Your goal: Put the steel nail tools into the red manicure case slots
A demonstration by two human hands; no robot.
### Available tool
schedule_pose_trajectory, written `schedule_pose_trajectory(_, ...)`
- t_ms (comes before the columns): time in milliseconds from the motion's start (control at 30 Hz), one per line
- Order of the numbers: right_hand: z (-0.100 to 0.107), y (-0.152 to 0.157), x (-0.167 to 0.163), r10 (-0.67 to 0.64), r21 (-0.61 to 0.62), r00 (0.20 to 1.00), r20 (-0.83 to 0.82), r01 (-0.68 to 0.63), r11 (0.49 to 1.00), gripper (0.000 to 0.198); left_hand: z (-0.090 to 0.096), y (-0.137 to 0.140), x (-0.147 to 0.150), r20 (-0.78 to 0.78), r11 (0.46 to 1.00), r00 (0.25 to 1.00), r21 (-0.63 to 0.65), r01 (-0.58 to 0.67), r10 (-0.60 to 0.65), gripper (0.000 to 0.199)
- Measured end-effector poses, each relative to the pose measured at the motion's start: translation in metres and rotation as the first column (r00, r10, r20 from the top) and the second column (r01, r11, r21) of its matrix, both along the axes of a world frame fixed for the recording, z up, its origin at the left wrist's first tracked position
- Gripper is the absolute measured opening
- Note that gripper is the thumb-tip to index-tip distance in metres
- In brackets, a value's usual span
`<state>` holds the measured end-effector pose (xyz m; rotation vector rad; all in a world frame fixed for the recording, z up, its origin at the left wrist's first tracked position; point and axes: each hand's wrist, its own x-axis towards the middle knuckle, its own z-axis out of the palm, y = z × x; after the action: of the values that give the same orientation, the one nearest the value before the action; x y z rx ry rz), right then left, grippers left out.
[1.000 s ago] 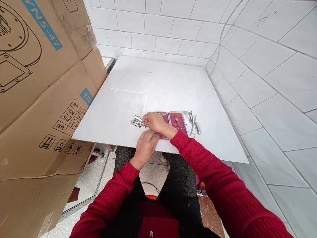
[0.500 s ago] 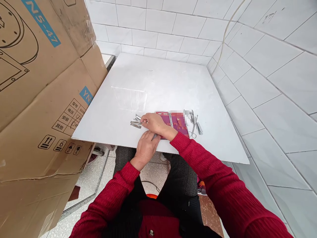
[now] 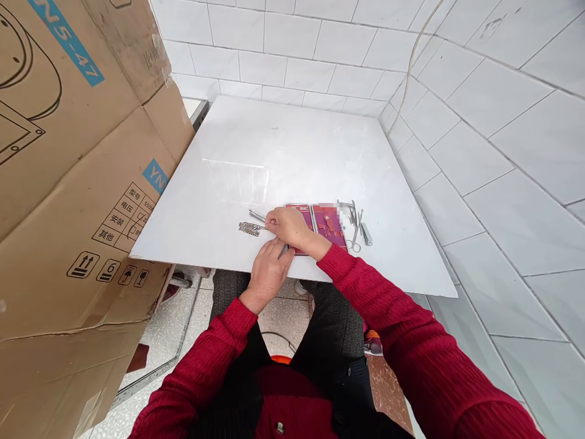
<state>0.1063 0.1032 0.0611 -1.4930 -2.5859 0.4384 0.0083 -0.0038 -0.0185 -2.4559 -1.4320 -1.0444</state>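
Observation:
An opened manicure case (image 3: 329, 227) with a red-purple lining lies near the table's front edge. My right hand (image 3: 292, 227) reaches over its left half, fingertips pinched on a slim metal tool whose exact kind is too small to make out. Below it, my left hand (image 3: 269, 268) grips the case's near left corner between thumb and fingers. Left of my fingertips lie a nail clipper (image 3: 249, 229) and slim metal tools (image 3: 256, 215). Small scissors (image 3: 354, 245), another clipper (image 3: 366, 235) and more metal tools are to the right of the case. My right hand hides part of the left half.
The white tabletop (image 3: 311, 149) carries a clear plastic sheet (image 3: 237, 180) toward the left. A large cardboard box (image 3: 105, 158) stands along the left side. Tiled walls (image 3: 311, 61) close off the back and right, with a thin cable (image 3: 414, 58) in the corner.
My right hand has shifted slightly right, away from the metal tools on the left, and the clipper there shows more clearly. My left hand stays at the case corner.

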Motion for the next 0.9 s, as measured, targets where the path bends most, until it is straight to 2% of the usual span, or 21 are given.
schedule_pose_trajectory(133,-0.002,0.008,0.001,0.003,0.033,1.000,0.004,-0.003,0.999,0.024,0.000,0.001,0.001,0.008,1.000,1.000,0.014,-0.006,0.006,0.018)
schedule_pose_trajectory(267,-0.003,0.009,0.000,0.094,-0.002,0.996,0.009,-0.094,0.996,0.024,0.003,-0.001,0.001,-0.004,1.000,1.000,0.014,0.007,-0.007,0.020)
schedule_pose_trajectory(400,-0.002,0.007,0.000,0.105,-0.025,0.994,0.010,-0.105,0.994,0.023,0.012,-0.004,-0.013,-0.008,1.000,1.000,0.009,0.030,-0.030,0.022)
schedule_pose_trajectory(567,0.003,0.007,-0.002,0.096,-0.026,0.995,0.024,-0.096,0.995,0.021,0.018,0.003,-0.049,0.029,0.983,0.983,-0.053,-0.178,0.179,0.026)
schedule_pose_trajectory(633,0.006,0.007,-0.005,0.099,-0.017,0.995,0.028,-0.098,0.995,0.021,0.017,0.008,-0.061,0.025,0.971,0.977,-0.116,-0.207,0.212,0.031)
schedule_pose_trajectory(733,0.011,0.005,-0.009,0.108,-0.020,0.993,0.042,-0.107,0.994,0.021,0.014,0.012,-0.070,-0.001,0.964,0.981,-0.186,-0.191,0.194,0.034)
schedule_pose_trajectory(900,0.014,-0.002,-0.009,0.101,-0.034,0.990,0.101,-0.098,0.995,0.023,0.014,0.010,-0.070,0.024,0.971,0.987,-0.187,-0.150,0.157,0.028)
